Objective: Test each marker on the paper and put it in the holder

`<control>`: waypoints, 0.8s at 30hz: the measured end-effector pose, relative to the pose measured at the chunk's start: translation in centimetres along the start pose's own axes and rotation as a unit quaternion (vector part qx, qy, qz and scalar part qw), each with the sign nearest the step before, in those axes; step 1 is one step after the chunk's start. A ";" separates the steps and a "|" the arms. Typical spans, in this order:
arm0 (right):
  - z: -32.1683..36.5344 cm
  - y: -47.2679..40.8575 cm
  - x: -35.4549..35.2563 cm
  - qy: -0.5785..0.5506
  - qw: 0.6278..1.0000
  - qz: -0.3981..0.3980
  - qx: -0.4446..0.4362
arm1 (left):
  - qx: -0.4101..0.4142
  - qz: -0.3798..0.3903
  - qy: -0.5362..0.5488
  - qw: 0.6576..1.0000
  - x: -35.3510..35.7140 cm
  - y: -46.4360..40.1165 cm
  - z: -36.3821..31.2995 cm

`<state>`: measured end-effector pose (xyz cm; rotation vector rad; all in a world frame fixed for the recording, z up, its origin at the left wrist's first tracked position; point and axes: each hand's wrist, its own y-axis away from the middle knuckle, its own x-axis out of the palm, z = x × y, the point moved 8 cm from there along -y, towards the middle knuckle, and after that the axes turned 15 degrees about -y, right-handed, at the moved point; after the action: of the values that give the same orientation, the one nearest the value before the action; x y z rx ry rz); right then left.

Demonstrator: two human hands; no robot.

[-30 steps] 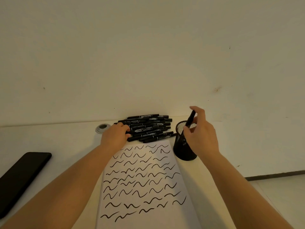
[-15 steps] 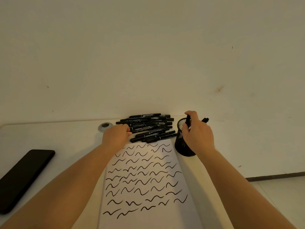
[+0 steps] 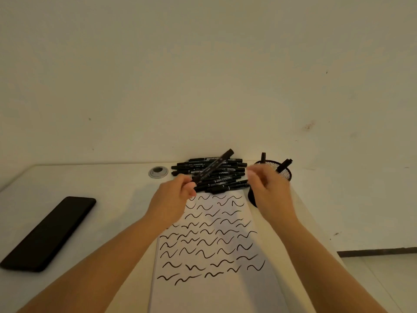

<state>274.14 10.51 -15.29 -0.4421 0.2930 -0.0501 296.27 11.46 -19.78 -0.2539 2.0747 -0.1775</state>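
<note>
A dark phone (image 3: 48, 232) lies at the lower left of the frame on the surface (image 3: 108, 199), with a round grommet (image 3: 158, 171) farther back. The left hand (image 3: 171, 201) holds a marker (image 3: 214, 166) lifted, its grip pinching the lower end so the capped tip slants up right over the pile (image 3: 211, 175), probably to offer it across for uncapping. The marker is slim and black with pale print on the barrel. Below, the paper (image 3: 214, 256) carries rows of black squiggles, laid close for testing. The right hand (image 3: 269, 193), blurred, hangs just right of the marker with fingers loosely parted and nothing in them. Behind it the mesh holder (image 3: 285, 171) at centre right has two markers standing up.
</note>
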 end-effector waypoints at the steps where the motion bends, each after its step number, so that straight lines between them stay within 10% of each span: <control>1: -0.2 1.0 1.4 -0.075 0.994 0.044 0.063 | 0.013 0.003 0.020 1.000 -0.3 1.2 -0.7; 8: 0.6 7.4 5.9 -0.265 0.948 0.086 0.152 | 0.087 0.046 -0.010 0.995 -1.3 7.7 -3.1; 16: -0.8 12.8 7.0 -0.297 0.924 -0.022 0.238 | 0.192 -0.110 -0.195 0.956 -3.4 13.2 -4.3; 24: 0.2 14.4 7.9 -0.302 0.927 -0.010 0.224 | 0.115 0.006 -0.083 0.990 -2.8 15.0 -2.0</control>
<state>281.56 22.69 -23.42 0.0091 -0.3318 0.0015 294.25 26.69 -19.92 -0.1116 1.8719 -0.3728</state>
